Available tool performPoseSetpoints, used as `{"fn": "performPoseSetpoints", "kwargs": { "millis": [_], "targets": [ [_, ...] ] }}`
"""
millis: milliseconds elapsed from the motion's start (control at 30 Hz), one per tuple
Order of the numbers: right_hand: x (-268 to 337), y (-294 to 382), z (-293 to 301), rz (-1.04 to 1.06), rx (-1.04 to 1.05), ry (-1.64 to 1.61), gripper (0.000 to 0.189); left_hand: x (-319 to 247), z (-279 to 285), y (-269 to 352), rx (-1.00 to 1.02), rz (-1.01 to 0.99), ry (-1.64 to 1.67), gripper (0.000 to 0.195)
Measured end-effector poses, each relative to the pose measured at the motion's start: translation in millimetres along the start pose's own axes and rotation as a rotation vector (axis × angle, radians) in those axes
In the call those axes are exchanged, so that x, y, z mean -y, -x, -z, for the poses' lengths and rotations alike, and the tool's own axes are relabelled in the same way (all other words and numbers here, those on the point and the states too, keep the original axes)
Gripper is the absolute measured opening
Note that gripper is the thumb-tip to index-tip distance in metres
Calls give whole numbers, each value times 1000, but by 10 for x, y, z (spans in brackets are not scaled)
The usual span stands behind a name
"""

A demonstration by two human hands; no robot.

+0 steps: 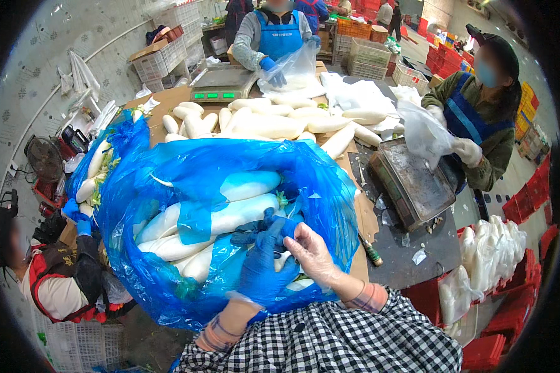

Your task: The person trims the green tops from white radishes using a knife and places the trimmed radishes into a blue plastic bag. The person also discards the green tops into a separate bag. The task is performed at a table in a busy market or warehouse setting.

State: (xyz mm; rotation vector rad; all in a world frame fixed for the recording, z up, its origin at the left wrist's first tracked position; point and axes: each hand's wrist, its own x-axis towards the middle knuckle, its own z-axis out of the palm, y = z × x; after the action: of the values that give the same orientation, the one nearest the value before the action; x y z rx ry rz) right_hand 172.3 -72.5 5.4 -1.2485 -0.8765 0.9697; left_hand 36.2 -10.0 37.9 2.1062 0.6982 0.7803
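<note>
My left hand (267,268), in a blue glove, is raised over a large open blue plastic bag (168,172) of white radishes (245,214). Close beside it, my right hand (310,254) wears a thin clear glove and pinches a dark blue rubber glove (284,227). The fingers of that glove hang near my left fingertips; whether they touch, I cannot tell. Some radishes lie bare in the bag, others under blue film. More white radishes (266,123) are heaped on the table behind the bag.
Digital scale (214,96) stands at the back, metal-topped scale (415,182) at right. A knife handle (372,254) lies by the bag. Co-workers (280,35), (476,102) handle clear bags; another person (60,279) works at left. Bagged radishes (492,247) stand over red crates (513,321).
</note>
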Motion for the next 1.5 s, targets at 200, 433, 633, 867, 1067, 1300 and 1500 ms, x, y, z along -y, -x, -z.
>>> {"fn": "performPoseSetpoints", "kwargs": {
  "millis": [200, 433, 633, 867, 1067, 1300, 1500],
  "targets": [
    [12, 121, -98, 76, 3, 55, 15, 131, -238, -30, -79, -50, -123, 76],
    [40, 141, -97, 85, 73, 91, 11, 168, -176, 1, -66, 104, 81, 64],
    [-9, 188, -160, 148, -11, 194, 17, 227, -156, -14, -177, 40, 59, 55],
    [-225, 69, 43, 90, 219, 349, 17, -98, -160, 69, -153, -18, -241, 38],
    [100, -68, 44, -206, 228, -994, 42, -103, -372, 159, -205, -97, -77, 43],
    [-60, -42, 5, -198, 90, -599, 55, -225, -394, 198, -65, -48, -60, 48],
    [61, -396, -131, 155, 254, -548, 65, -321, -387, 190, -65, -139, -44, 49]
  ]
}}
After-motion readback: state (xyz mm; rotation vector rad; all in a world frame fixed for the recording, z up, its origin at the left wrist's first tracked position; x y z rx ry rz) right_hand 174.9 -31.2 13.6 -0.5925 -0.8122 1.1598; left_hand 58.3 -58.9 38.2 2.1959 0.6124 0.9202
